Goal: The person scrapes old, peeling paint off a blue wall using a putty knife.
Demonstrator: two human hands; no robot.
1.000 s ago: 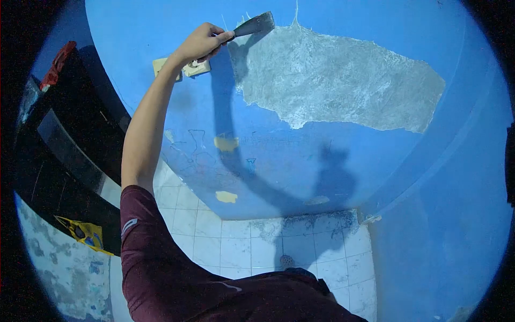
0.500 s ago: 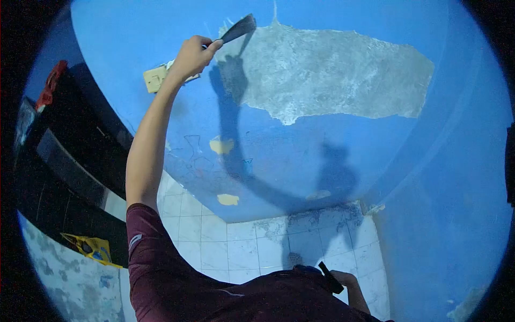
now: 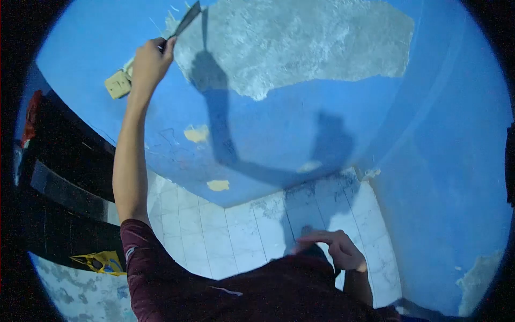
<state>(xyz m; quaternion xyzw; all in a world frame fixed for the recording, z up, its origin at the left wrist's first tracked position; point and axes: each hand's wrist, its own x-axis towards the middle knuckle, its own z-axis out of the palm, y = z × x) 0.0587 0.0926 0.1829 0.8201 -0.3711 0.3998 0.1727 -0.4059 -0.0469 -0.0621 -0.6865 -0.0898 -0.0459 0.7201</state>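
My left hand [image 3: 153, 61] is raised against the blue wall, its fingers wrapped round the handle of a paint scraper [image 3: 188, 19]. The dark flat blade points up and right, at the left edge of a bare grey plaster patch [image 3: 300, 48]. Just below this hand a cream switch plate [image 3: 118, 85] sits tilted on the wall, partly covered by the wrist. Low in front of my body is my right hand [image 3: 343, 249], with the index finger stretched out to the left. No object shows in it.
White floor tiles [image 3: 214, 236] with grey flakes lie at the wall's foot. A dark piece of furniture [image 3: 70, 150] stands on the left, a yellow bag [image 3: 102, 262] below it. On the right, the adjoining blue wall [image 3: 450, 188] has a bare spot [image 3: 480, 282] low down.
My left hand and the scraper appear further left and higher, as the view shifts. My right hand has come up into view; the black object seen at it before no longer shows.
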